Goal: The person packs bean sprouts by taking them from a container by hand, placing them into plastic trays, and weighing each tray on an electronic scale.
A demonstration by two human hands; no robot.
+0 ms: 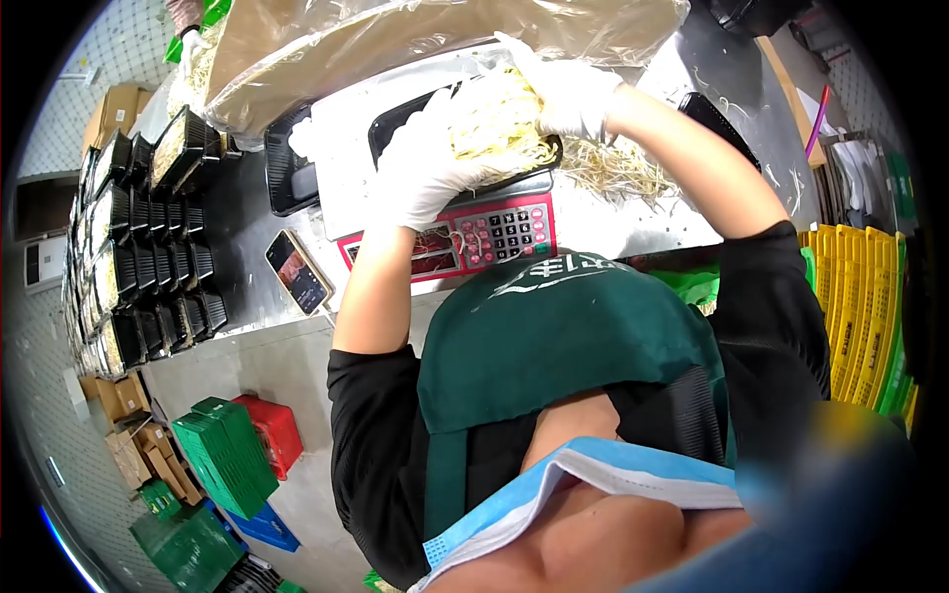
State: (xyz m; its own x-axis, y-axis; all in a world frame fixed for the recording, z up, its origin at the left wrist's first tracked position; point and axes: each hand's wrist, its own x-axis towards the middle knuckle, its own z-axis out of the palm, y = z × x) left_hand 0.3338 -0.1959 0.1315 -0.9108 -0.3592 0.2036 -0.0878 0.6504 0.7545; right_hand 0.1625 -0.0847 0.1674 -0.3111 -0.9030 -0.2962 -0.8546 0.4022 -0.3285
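A bundle of pale yellow bean sprouts (pixel 494 119) is held between my two white-gloved hands, above a black plastic tray (pixel 388 127) on a scale. My left hand (pixel 420 173) closes on the bundle's left side. From the right, my right hand (pixel 568 97) grips its other side, with the fingertips partly hidden. The red scale (pixel 457 247), with its keypad and display, faces me under my forearms. Loose sprouts (pixel 618 170) lie on the table right of the tray. Another black tray (pixel 287 188) stands left of the scale.
Stacked black trays with sprouts (pixel 148 237) crowd the table's left end. A phone (pixel 299 272) lies near the front edge. Behind the scale spreads a large clear plastic bag (pixel 395 64). Another person's gloved hand (pixel 191 49) is at the far left. Yellow crates (pixel 848 306) stand right.
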